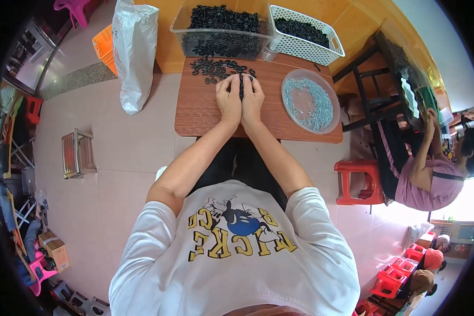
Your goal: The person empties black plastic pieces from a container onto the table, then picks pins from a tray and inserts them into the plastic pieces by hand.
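My left hand [229,99] and my right hand [253,99] are side by side over the brown table, closed in toward each other. Between them shows a narrow stack of small black parts [241,90], which both hands grip; its lower part is hidden by the fingers. Just beyond my fingertips lies a loose heap of black oval parts [210,68], apparently ring-shaped. To the right of my right hand, a round clear tray [334,117] holds many small pale-blue, pin-like pieces [321,100].
At the table's far edge stand a clear bin [221,39] and a white perforated basket [305,45], both holding black parts. A white sack [134,58] stands to the left. On the right are a red stool [359,181] and a seated person [429,174] at another table.
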Motion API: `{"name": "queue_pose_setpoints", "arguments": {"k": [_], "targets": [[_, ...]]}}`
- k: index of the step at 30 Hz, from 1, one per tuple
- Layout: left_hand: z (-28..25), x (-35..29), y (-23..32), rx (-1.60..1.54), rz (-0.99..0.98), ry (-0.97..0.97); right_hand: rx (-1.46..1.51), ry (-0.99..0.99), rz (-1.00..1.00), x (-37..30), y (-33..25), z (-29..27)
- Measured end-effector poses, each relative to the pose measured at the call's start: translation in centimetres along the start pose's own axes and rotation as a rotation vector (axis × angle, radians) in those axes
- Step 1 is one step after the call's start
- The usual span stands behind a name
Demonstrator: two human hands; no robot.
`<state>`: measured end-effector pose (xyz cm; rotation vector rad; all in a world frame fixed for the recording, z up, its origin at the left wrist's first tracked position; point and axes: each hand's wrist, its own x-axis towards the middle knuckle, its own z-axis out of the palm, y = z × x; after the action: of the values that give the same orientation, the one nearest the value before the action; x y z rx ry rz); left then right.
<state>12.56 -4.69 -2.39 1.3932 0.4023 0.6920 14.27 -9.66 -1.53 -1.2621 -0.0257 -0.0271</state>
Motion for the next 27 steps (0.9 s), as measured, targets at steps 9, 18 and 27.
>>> {"name": "queue_pose_setpoints", "arguments": {"k": [9,18,27], "targets": [[-0.8,1.1,-1.8,0.219,0.258,-0.068,-0.575,-0.043,-0.396,2.0,1.9,-2.2],[-3.8,2.0,-1.0,0.422,0.292,-0.211,-0.834,-0.197,-0.470,4.8,0.9,-5.6],[-6.1,0.8,0.8,0.819,0.702,-0.631,-0.998,-0.449,-0.550,0.6,-0.7,-7.7]]}}
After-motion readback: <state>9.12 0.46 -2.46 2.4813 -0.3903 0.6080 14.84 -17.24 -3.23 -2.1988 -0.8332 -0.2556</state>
